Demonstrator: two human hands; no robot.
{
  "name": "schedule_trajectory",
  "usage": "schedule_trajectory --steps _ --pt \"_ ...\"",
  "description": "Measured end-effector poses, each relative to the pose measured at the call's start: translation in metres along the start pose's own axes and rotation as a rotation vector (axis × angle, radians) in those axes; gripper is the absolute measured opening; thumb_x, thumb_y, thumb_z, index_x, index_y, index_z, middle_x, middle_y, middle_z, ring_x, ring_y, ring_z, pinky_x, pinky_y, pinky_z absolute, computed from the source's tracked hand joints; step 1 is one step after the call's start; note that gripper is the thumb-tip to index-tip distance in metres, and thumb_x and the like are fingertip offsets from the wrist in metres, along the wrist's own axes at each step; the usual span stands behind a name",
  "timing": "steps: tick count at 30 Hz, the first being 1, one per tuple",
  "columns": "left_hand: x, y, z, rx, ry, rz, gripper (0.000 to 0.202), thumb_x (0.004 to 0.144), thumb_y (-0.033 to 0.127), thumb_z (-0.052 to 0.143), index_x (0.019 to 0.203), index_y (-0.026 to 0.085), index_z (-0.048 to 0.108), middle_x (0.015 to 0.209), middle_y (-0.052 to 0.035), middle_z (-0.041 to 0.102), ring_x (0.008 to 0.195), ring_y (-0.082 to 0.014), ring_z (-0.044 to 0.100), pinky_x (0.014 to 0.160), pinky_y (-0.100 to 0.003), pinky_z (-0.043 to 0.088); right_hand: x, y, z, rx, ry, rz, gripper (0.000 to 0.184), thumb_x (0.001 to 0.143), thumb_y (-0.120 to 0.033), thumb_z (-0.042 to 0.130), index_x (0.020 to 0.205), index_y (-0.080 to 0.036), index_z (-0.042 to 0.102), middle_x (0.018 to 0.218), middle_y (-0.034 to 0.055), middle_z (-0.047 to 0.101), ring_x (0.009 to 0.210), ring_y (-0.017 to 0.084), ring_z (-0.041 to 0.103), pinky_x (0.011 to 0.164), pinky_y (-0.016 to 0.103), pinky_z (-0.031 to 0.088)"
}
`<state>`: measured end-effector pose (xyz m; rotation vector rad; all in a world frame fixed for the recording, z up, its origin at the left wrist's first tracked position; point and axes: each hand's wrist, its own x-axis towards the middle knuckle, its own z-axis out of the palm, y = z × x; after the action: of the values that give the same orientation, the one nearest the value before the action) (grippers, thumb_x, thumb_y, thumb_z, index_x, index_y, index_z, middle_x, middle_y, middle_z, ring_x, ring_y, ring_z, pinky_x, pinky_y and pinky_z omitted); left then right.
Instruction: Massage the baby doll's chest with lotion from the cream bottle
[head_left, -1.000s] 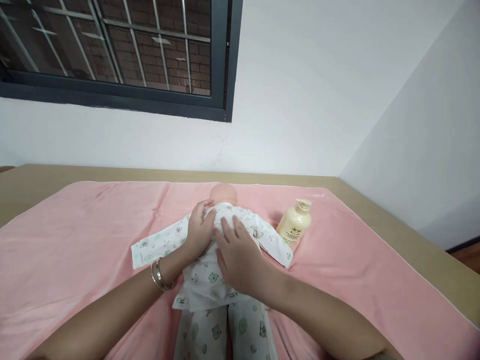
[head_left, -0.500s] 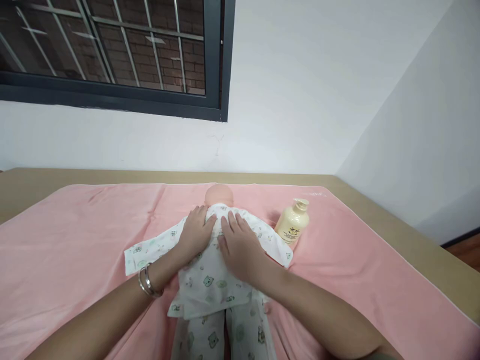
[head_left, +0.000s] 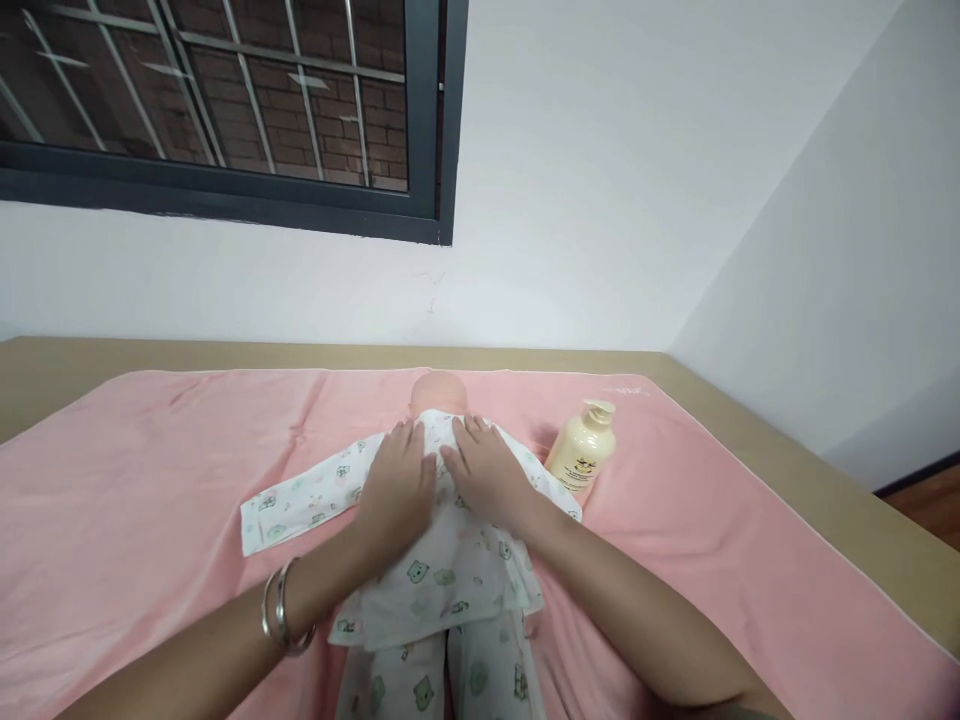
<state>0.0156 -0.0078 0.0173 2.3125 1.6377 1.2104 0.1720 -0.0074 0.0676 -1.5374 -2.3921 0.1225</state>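
A baby doll (head_left: 438, 392) lies with its head toward the wall, dressed in a white printed top (head_left: 420, 590) and matching trousers (head_left: 424, 685). On the upper part of the top rests my left hand (head_left: 397, 485), laid flat with fingers pointing to the doll's head. Beside it my right hand (head_left: 491, 475) lies flat on the other side of the upper body, its fingers extended. Neither hand grips anything. One sleeve (head_left: 300, 500) stretches out to the left; my right arm partly covers the other.
A cream pump bottle (head_left: 583, 448) stands right of the doll, close to the right sleeve. Under everything spreads a pink blanket (head_left: 150, 480) on a tan surface (head_left: 810, 480). A white wall (head_left: 570, 200) and a dark-framed barred window (head_left: 300, 205) are behind.
Both hands have shifted over the doll's upper body. My left hand is now slightly lower and further right, and my right fingers sit a little more to the right.
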Motion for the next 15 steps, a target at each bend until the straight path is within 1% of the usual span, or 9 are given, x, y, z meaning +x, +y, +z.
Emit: schedule_trajectory --steps 2,4,6,8,9,10,11,12,15 --pt "-0.010 0.005 0.003 0.014 0.025 0.055 0.050 0.093 0.028 0.040 0.139 0.011 0.045 0.147 -0.0213 0.045 0.142 -0.0365 0.034 0.113 -0.061 0.030 0.011 0.007 -0.001 0.018 -0.012 0.042 0.055 0.103 -0.038 0.027 0.146 -0.006 0.038 0.151 0.0208 0.040 0.142 0.030 0.034 0.115 0.049 0.029" --pt "-0.010 0.001 0.004 0.007 0.006 0.062 0.049 0.092 0.028 0.041 0.139 0.012 0.047 0.146 -0.0206 0.046 0.142 -0.0363 0.035 0.113 -0.062 0.029 0.007 0.003 0.000 0.000 0.016 0.052 0.053 0.103 -0.035 0.028 0.145 -0.005 0.039 0.150 0.0218 0.041 0.141 0.031 0.035 0.115 0.050 0.029" --pt "0.000 -0.009 0.004 -0.024 -0.030 0.008 0.047 0.093 0.030 0.039 0.136 0.014 0.049 0.144 -0.0193 0.050 0.140 -0.0350 0.038 0.113 -0.061 0.031 -0.010 -0.009 0.001 -0.037 0.045 0.014 0.052 0.101 -0.030 0.032 0.144 -0.003 0.040 0.150 0.0240 0.040 0.141 0.033 0.034 0.115 0.051 0.027" --pt "0.011 -0.019 0.003 -0.055 -0.060 -0.098 0.047 0.095 0.033 0.036 0.136 0.015 0.049 0.142 -0.0185 0.051 0.138 -0.0331 0.042 0.112 -0.059 0.034 -0.026 -0.020 0.000 -0.059 0.044 -0.040 0.052 0.100 -0.029 0.034 0.145 -0.003 0.040 0.151 0.0251 0.037 0.142 0.036 0.032 0.115 0.052 0.028" --pt "0.014 -0.020 0.003 -0.057 -0.060 -0.143 0.048 0.095 0.033 0.034 0.136 0.013 0.049 0.142 -0.0192 0.051 0.137 -0.0326 0.043 0.112 -0.058 0.034 -0.029 -0.022 0.000 -0.059 0.040 -0.054 0.053 0.100 -0.030 0.035 0.145 -0.004 0.040 0.151 0.0250 0.037 0.142 0.036 0.032 0.114 0.052 0.029" --pt "0.014 -0.020 0.002 -0.046 -0.052 -0.158 0.048 0.096 0.033 0.032 0.137 0.012 0.048 0.143 -0.0203 0.050 0.137 -0.0327 0.043 0.112 -0.058 0.034 -0.028 -0.021 -0.001 -0.052 0.032 -0.055 0.052 0.100 -0.031 0.034 0.145 -0.005 0.040 0.151 0.0246 0.038 0.142 0.035 0.033 0.114 0.052 0.030" --pt "0.012 -0.017 0.002 -0.026 -0.041 -0.135 0.049 0.096 0.031 0.031 0.137 0.010 0.047 0.143 -0.0216 0.049 0.138 -0.0333 0.042 0.113 -0.058 0.033 -0.024 -0.018 -0.003 -0.039 0.021 -0.050 0.052 0.101 -0.032 0.033 0.145 -0.005 0.041 0.150 0.0240 0.039 0.142 0.034 0.034 0.114 0.051 0.030" --pt "0.007 -0.012 0.002 -0.001 -0.029 -0.083 0.049 0.095 0.029 0.032 0.137 0.008 0.047 0.143 -0.0227 0.049 0.139 -0.0343 0.040 0.113 -0.059 0.032 -0.016 -0.012 -0.004 -0.023 0.008 -0.040 0.053 0.102 -0.034 0.031 0.145 -0.005 0.041 0.150 0.0231 0.040 0.142 0.033 0.033 0.114 0.051 0.030" --pt "-0.008 0.001 0.001 0.062 -0.001 0.069 0.048 0.093 0.025 0.037 0.137 0.009 0.048 0.144 -0.0232 0.047 0.141 -0.0365 0.036 0.113 -0.060 0.032 0.010 0.006 -0.003 0.017 -0.019 -0.003 0.055 0.104 -0.039 0.027 0.146 -0.007 0.038 0.152 0.0203 0.038 0.144 0.030 0.031 0.116 0.051 0.026"
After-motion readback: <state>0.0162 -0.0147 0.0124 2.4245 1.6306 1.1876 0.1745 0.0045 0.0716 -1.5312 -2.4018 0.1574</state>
